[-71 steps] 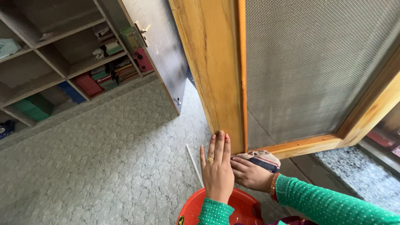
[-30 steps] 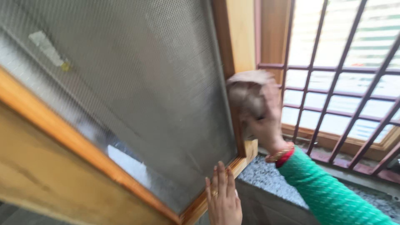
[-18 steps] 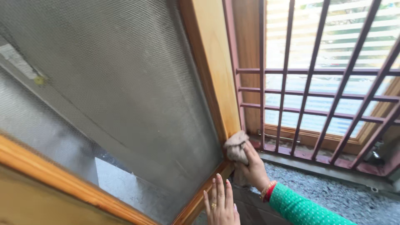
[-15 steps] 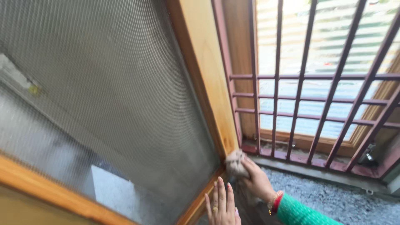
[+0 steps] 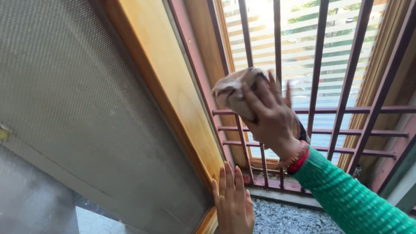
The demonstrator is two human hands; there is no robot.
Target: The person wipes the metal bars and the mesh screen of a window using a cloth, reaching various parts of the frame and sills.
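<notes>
The right hand point(image 5: 271, 117) is raised in front of the window, its grip clenched around a bunched cloth point(image 5: 236, 91) of pale beige and brown. The fingers point(image 5: 255, 102) wrap over the top and near side of the bundle, and the cloth bulges out to the left of them, towards the wooden frame point(image 5: 173, 104) of the mesh shutter. The picture is blurred at this spot, so whether the cloth touches the wood or the reddish strip beside it cannot be told; it sits just beside both. At the wrist there are red and gold bangles point(image 5: 297, 158), and below them a green knitted sleeve point(image 5: 346, 197) runs to the lower right corner.

The left hand point(image 5: 232, 203) is low in the view, flat and released, with the fingers stretched upward and close together. It holds nothing. The fingertips lie on or just against the lower end of the wooden frame, near the bottom corner of the shutter. A gold ring point(image 5: 221, 197) shows on one finger.

The grey wire mesh point(image 5: 78, 108) fills the left of the view, tilted, with the light wooden frame along its right edge. Behind the right hand stands a grille point(image 5: 359, 108) of reddish-brown metal bars, upright and crosswise, with bright daylight beyond it. Beneath the grille lies a speckled grey stone sill point(image 5: 286, 219), just to the right of the left hand
</notes>
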